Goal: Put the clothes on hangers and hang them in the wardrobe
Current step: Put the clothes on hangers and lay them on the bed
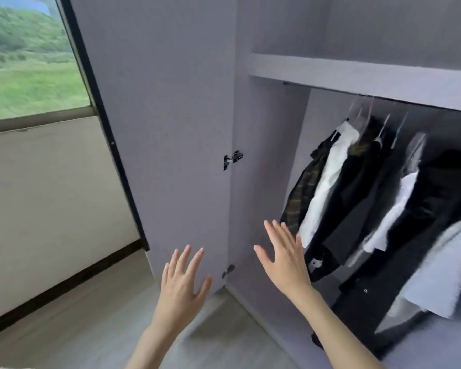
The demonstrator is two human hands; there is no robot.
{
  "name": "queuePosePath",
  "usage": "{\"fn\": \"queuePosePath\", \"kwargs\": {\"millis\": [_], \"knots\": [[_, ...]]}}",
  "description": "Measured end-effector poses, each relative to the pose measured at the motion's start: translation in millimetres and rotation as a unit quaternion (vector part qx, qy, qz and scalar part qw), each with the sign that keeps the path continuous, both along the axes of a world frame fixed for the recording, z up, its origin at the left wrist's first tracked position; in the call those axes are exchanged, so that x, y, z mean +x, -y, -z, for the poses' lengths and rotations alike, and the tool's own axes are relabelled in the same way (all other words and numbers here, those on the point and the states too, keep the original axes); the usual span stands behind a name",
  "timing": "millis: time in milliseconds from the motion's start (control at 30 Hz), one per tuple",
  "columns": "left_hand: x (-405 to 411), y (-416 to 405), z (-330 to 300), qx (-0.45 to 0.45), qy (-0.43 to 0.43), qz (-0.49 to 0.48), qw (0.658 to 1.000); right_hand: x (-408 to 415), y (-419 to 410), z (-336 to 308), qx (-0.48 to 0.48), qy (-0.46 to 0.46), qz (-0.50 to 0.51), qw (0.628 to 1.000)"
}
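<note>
The lilac wardrobe stands open, its left door swung out toward me. Inside, several garments hang on hangers from a rail under a shelf: a plaid piece, a white shirt, black jackets and a pale blue shirt. My left hand is raised in front of the door, fingers spread, holding nothing. My right hand is raised before the wardrobe's side panel, fingers straight, empty, just left of the hanging clothes.
A window with a green hillside view is at the upper left, above a beige wall. Pale wood floor runs below. Door hinges sit between door and carcass.
</note>
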State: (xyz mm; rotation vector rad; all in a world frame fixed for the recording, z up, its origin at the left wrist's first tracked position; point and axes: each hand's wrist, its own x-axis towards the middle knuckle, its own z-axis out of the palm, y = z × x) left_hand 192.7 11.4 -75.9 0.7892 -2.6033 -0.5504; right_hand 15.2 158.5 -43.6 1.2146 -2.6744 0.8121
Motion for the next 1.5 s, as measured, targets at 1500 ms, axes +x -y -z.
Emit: {"fn": "queuePosePath", "kwargs": {"millis": [1500], "knots": [[-500, -6, -108, 0.033, -0.023, 0.241, 0.970, -332, -33, -52, 0.049, -0.243, 0.182, 0.951]]}}
